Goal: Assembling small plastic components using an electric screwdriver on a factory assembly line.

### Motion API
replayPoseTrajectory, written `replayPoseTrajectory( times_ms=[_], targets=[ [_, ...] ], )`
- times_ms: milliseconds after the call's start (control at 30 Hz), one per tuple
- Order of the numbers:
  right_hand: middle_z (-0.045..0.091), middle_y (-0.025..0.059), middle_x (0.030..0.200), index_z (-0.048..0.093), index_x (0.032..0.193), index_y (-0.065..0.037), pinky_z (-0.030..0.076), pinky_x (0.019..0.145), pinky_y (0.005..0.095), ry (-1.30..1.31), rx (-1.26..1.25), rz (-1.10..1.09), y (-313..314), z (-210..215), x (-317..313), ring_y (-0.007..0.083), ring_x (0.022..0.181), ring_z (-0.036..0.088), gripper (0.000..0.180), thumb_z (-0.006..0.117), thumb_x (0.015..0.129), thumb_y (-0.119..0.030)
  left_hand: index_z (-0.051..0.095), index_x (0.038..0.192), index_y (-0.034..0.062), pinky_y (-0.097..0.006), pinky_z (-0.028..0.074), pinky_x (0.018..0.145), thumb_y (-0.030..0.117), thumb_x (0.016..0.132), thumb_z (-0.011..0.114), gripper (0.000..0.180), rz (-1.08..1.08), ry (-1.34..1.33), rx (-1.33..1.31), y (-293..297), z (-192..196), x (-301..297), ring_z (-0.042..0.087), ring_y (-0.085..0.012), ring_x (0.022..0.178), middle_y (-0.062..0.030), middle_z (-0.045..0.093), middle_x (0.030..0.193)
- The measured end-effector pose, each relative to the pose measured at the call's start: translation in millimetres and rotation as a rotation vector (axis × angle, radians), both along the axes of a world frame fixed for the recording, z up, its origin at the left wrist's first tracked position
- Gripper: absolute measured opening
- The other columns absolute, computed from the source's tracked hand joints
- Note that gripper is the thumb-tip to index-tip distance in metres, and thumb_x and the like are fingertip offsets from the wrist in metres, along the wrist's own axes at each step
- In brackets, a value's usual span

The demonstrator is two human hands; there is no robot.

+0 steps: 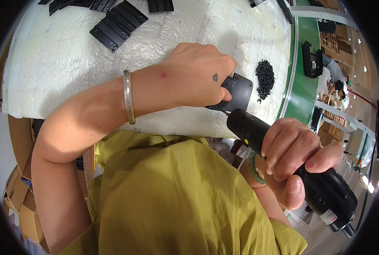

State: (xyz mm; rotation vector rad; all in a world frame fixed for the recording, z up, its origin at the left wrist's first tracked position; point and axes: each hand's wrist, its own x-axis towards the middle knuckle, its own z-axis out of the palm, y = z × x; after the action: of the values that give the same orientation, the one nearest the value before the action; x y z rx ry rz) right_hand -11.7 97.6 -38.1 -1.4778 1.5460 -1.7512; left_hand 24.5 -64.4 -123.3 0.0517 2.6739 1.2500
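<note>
Nearest to us, the right hand (298, 159) is wrapped tight around the black electric screwdriver (300, 174), all fingers closed on its barrel and the thumb pressed along the side. The tool's long axis runs on a slant from the lower right up toward the upper left, its thick end near the picture's lower right rim and its thin bit end pointing at the black plastic part (239, 91). That part lies at the near edge of the white padded table (62, 68), right where the surface drops off toward our yellow-green garment (176, 199), so there is little room on the near side and much more bare surface behind and to the left. The left hand (193, 74) comes across from the left, closed down over the part, with the thumb curled onto its top face; a pale bangle (129, 97) sits on that wrist. Just beyond the part to the right is a small heap of black screws (265, 78), close to the table's right edge. Farther back lie black ribbed plates (118, 23), well apart from the hands. Past the right edge runs a green conveyor belt (305, 80), with shelving and another person in the distance; brown cartons (21, 199) sit below on the left.
</note>
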Motion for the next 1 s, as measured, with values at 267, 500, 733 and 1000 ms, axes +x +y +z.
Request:
replayPoseTrajectory(
  times_ms=[267, 500, 733, 1000],
  targets=[
    [0.048, -0.0046, 0.057, 0.038, 0.090, -0.014, 0.039, 0.043, 0.0224, -0.023, -0.001, -0.026, -0.2, 1.3, 1.7, 0.0078, 0.043, 0.046, 0.027, 0.059, 0.073, -0.015, 0.059, 0.099, 0.0045, -0.041, 0.046, 0.072, 0.028, 0.076, 0.068, 0.034, 0.012, -0.005, -0.019, 0.5, 2.4, -0.3, 0.061, -0.0319, 0.081, -0.0141, 0.063, 0.077],
    [0.048, -0.0049, 0.057, 0.043, 0.102, -0.011, 0.039, 0.047, 0.0224, -0.094, -0.059, -0.026, 6.4, 11.8, -6.7, 0.0077, 0.046, 0.046, 0.031, 0.057, 0.075, -0.016, 0.058, 0.100, 0.0045, -0.041, 0.046, 0.071, 0.030, 0.075, 0.068, 0.038, 0.010, -0.004, 0.020, 0.3, 0.9, 0.3, 0.060, -0.0329, 0.080, -0.0147, 0.063, 0.081],
    [0.042, -0.0032, 0.059, 0.048, 0.108, -0.007, 0.033, 0.054, 0.0256, -0.092, -0.231, -0.078, -6.2, 6.6, -27.6, 0.0078, 0.048, 0.039, 0.034, 0.049, 0.077, -0.018, 0.052, 0.111, 0.0068, -0.041, 0.043, 0.075, 0.027, 0.070, 0.070, 0.049, -0.053, -0.017, 0.147, -13.8, 8.6, 2.4, 0.058, -0.0350, 0.085, -0.0168, 0.062, 0.086],
    [0.042, -0.0025, 0.058, 0.046, 0.108, -0.007, 0.033, 0.054, 0.0265, -0.111, -0.194, -0.066, -11.0, -3.4, -33.1, 0.0089, 0.049, 0.039, 0.033, 0.048, 0.077, -0.019, 0.054, 0.107, 0.0067, -0.040, 0.042, 0.078, 0.024, 0.069, 0.071, 0.045, -0.099, -0.054, 0.105, -11.4, 6.1, 0.9, 0.056, -0.0341, 0.089, -0.0138, 0.061, 0.086]
  ],
)
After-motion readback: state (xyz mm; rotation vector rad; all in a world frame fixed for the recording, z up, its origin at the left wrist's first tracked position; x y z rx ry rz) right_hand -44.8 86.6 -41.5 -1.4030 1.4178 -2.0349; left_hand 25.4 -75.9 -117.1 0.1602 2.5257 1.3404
